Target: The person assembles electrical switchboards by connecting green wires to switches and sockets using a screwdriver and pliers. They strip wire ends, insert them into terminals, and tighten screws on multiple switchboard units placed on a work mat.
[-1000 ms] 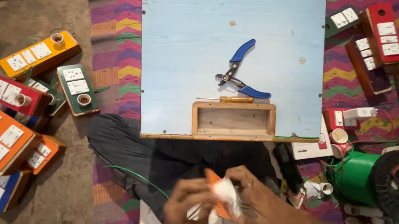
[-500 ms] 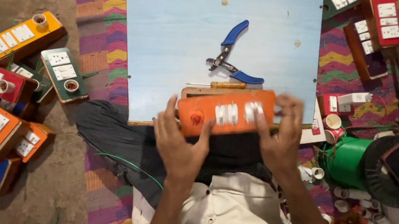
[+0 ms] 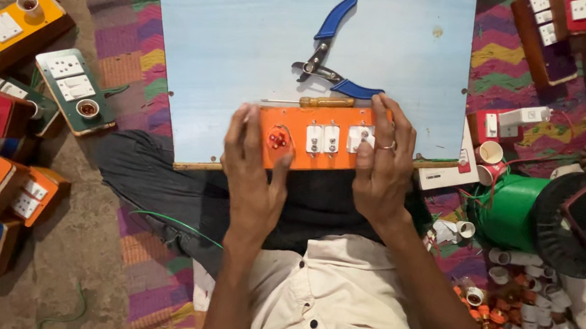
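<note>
Orange switch plate [image 3: 316, 139] held at the blue board's [image 3: 252, 21] lower edge, frame centre.
Left hand [image 3: 254, 182] and right hand [image 3: 382, 166] lie spread, fingers pressing each end; blue pliers [image 3: 333, 52] and screwdriver [image 3: 309, 102] sit just above.

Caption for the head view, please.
Both hands, left hand and right hand, press an orange switch panel on a blue board.

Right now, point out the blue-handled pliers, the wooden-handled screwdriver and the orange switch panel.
blue-handled pliers [image 3: 336, 18], head view, on the upper handle.
wooden-handled screwdriver [image 3: 326, 103], head view, on the handle.
orange switch panel [image 3: 300, 154], head view, on bare orange face below the switches.
</note>
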